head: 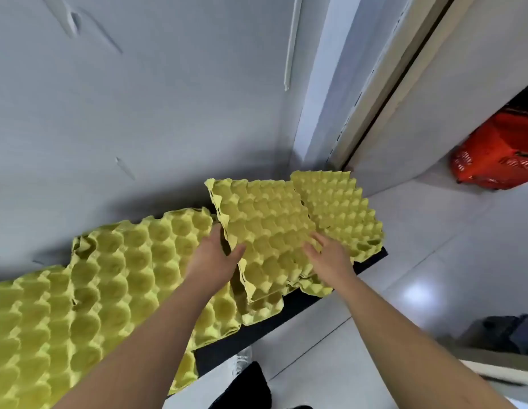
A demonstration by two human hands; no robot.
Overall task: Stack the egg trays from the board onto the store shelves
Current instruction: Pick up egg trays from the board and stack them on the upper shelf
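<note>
Pick-up step: the middle egg tray (265, 228) sat on a pile on the black board (286, 329), not yet lifted.
Left hand (215, 261) pinched its left edge, thumb on top. Right hand (330, 261) rested loose-fingered at the right edge and probably needed a grip next. The tray was near-square with no clear long axis, cups up, sides running toward the wall (139, 128).

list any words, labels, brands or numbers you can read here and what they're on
No text can be read in this view.
Red basket: white marks on its side, too blurred to tell whether they are letters.
Egg trays: no print or label shows on them.
</note>
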